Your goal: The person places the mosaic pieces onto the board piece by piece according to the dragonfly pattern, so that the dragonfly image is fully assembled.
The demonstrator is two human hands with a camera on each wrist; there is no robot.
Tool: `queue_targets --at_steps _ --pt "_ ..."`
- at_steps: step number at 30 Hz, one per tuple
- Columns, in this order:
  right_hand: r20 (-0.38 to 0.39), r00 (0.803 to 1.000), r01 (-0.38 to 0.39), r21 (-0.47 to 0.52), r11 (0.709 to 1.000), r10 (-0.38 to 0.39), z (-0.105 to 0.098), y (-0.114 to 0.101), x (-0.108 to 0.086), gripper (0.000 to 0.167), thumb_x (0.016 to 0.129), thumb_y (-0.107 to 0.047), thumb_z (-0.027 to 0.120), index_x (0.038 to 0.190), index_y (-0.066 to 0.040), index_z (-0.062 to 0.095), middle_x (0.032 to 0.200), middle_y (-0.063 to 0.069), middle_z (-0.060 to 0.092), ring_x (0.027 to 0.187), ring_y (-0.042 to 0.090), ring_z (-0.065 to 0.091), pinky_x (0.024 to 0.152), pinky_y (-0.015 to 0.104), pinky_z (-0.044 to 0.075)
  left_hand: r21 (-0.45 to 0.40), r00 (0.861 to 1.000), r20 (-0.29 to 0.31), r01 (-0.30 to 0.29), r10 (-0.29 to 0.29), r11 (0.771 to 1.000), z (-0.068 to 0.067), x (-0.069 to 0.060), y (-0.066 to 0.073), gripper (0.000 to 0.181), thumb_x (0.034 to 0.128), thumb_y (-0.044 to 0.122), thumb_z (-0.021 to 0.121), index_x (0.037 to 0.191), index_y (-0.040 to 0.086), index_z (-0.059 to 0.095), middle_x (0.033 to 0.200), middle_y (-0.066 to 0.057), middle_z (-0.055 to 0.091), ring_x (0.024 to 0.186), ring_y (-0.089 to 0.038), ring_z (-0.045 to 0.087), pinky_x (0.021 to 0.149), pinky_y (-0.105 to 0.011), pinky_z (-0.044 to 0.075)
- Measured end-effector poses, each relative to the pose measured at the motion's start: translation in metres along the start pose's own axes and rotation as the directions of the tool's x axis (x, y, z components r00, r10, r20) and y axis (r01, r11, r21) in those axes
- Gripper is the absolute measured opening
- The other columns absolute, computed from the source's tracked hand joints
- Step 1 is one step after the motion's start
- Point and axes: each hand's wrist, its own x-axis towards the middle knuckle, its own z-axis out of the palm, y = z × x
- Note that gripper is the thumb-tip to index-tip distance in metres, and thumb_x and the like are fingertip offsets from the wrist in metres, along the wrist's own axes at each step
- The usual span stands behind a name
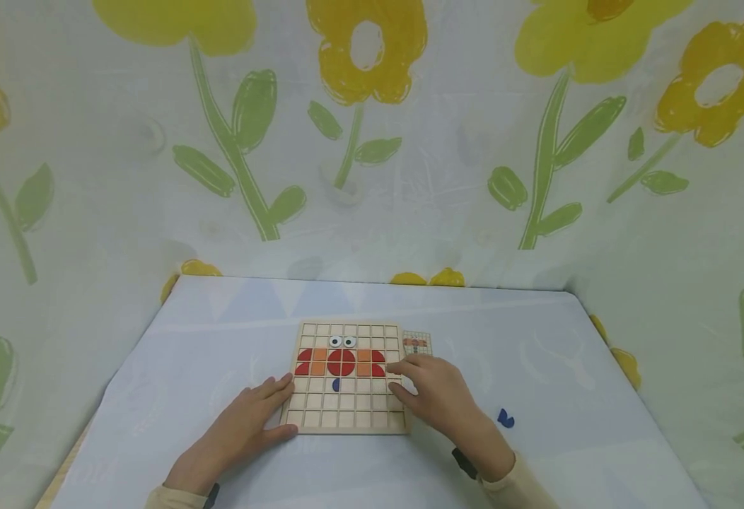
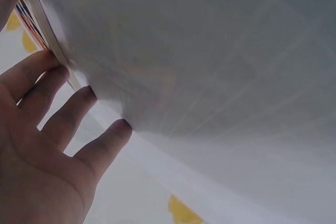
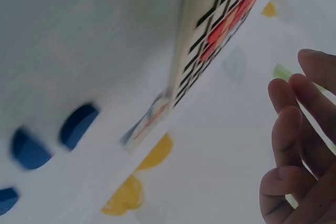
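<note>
A wooden grid board (image 1: 353,418) lies on the table, holding red and orange pieces, two eye pieces (image 1: 343,341) and one blue quarter- or half-round piece (image 1: 336,384). My left hand (image 1: 245,420) rests at the board's left edge, fingers outstretched; in the left wrist view its fingertips (image 2: 123,127) touch the tabletop and board side. Over the board's right edge hovers my right hand (image 1: 438,392), with thumb and fingers apart and loosely bent. Nothing shows between the fingers of the right hand (image 3: 304,150) in the right wrist view.
A small pattern card (image 1: 418,342) lies beside the board's upper right corner, partly behind the right hand. Blue rounded pieces (image 1: 506,418) lie on the table to the right; the right wrist view shows blue pieces (image 3: 79,125) too. A flowered cloth (image 1: 410,212) hangs behind the table.
</note>
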Motion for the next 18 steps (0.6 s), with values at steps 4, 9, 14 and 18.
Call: queue_targets --at_steps 4,9,14,18 --pt "0.018 0.996 -0.090 -0.029 0.995 0.091 -0.002 0.015 -0.015 0.028 0.082 -0.035 0.086 0.108 -0.029 0.077 0.100 -0.014 0.073 0.090 0.004 0.067 0.075 0.025 0.058 0.008 1.000 -0.003 -0.009 0.009 1.000 0.000 0.000 -0.001 0.081 0.0839 0.053 0.078 0.147 0.008 0.054 0.156 -0.004 0.046 0.145 -0.035 0.039 0.116 -0.060 0.032" --pt "0.026 0.986 -0.162 -0.049 0.986 0.164 -0.003 0.032 -0.033 0.027 0.080 -0.033 0.087 0.105 -0.028 0.078 0.095 -0.015 0.072 0.081 0.002 0.064 0.068 0.021 0.056 0.014 1.000 -0.008 -0.028 0.028 1.000 -0.001 -0.001 -0.001 0.080 0.0845 0.052 0.077 0.147 0.007 0.054 0.156 -0.006 0.047 0.143 -0.037 0.041 0.115 -0.061 0.033" --pt "0.005 0.986 -0.166 -0.089 0.982 0.167 -0.003 0.046 -0.046 0.025 0.077 -0.031 0.089 0.100 -0.026 0.078 0.091 -0.014 0.071 0.077 0.003 0.064 0.065 0.023 0.055 0.006 1.000 -0.001 -0.009 0.009 1.000 -0.002 -0.001 0.000 0.081 0.0838 0.053 0.078 0.147 0.008 0.054 0.156 -0.005 0.046 0.144 -0.036 0.040 0.116 -0.060 0.033" --pt "0.043 0.978 -0.198 -0.108 0.974 0.203 -0.002 0.053 -0.053 0.023 0.077 -0.031 0.088 0.097 -0.025 0.079 0.087 -0.014 0.070 0.073 0.003 0.061 0.062 0.022 0.053 0.008 1.000 -0.003 -0.009 0.009 1.000 -0.002 -0.001 0.001 0.081 0.0837 0.053 0.078 0.147 0.008 0.054 0.156 -0.005 0.047 0.144 -0.036 0.041 0.116 -0.060 0.033"
